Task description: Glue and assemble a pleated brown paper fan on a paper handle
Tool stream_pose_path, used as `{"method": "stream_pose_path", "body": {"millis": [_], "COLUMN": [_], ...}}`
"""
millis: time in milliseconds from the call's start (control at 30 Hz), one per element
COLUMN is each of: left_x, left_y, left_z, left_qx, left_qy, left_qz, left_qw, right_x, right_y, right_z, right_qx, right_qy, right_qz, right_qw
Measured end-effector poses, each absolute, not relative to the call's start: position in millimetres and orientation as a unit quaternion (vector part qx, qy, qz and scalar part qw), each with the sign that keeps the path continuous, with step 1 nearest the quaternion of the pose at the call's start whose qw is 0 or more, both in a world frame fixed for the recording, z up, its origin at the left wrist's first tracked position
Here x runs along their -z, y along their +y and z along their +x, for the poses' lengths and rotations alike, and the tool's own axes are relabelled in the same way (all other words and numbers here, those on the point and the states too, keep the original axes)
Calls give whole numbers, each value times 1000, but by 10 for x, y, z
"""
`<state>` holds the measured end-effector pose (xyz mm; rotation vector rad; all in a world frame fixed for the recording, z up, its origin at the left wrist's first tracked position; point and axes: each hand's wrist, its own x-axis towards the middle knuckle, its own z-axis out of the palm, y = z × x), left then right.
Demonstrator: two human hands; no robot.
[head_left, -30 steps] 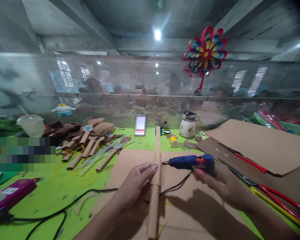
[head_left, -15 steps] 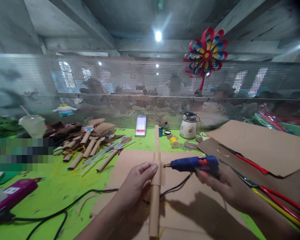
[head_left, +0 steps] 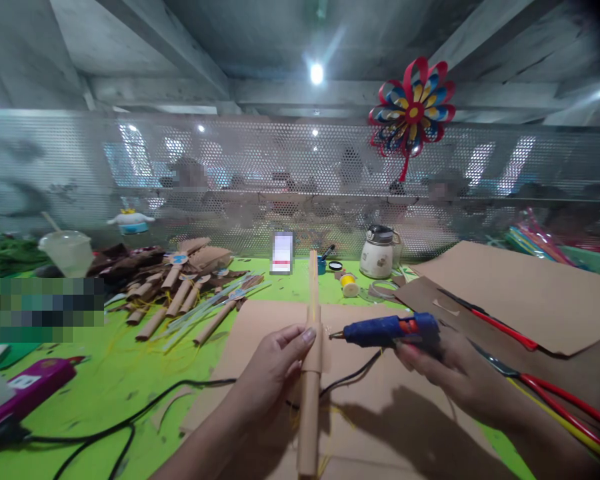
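My left hand (head_left: 283, 353) grips a brown paper tube (head_left: 309, 413) that stands out lengthwise in front of me, thumb on its wrapped upper band. A thin pale stick (head_left: 314, 283) extends from the tube's far end. In my right hand (head_left: 440, 360) is a blue hot glue gun (head_left: 390, 330), its metal nozzle pointing left, a small gap away from the band's loose flap. Brown kraft paper sheets (head_left: 260, 320) lie under the work. Yellow threads (head_left: 343, 415) trail beside the tube.
Left are a pile of paper tubes (head_left: 180, 297), clear glue sticks (head_left: 200, 310) and a purple power strip (head_left: 35, 390). A black cord (head_left: 180, 383) crosses the table. A yellow thread spool (head_left: 349, 285), a kettle (head_left: 377, 253) and a phone (head_left: 281, 253) stand behind; red-handled scissors (head_left: 545, 390) lie right.
The glue gun has shifted slightly right, its nozzle a little farther from the tube. My left hand and the tube stay in place.
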<state>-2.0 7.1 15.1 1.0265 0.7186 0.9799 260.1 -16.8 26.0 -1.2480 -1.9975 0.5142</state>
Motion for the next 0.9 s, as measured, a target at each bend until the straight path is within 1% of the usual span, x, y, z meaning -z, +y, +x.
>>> {"method": "stream_pose_path", "body": {"millis": [200, 500, 900], "left_x": [-122, -117, -136], "left_y": [75, 76, 64], "left_z": [-16, -23, -27], "left_qx": [-440, -435, -439], "left_qy": [311, 326, 325], "left_qz": [469, 468, 462], "left_qw": [700, 697, 699], "right_x": [-302, -290, -248], "right_y": [-152, -133, -122], "right_z": [2554, 2529, 2613], "right_qx": [-243, -257, -255], "right_qy": [-757, -760, -759], "right_qz": [-476, -482, -472], "right_qw": [376, 352, 370]}}
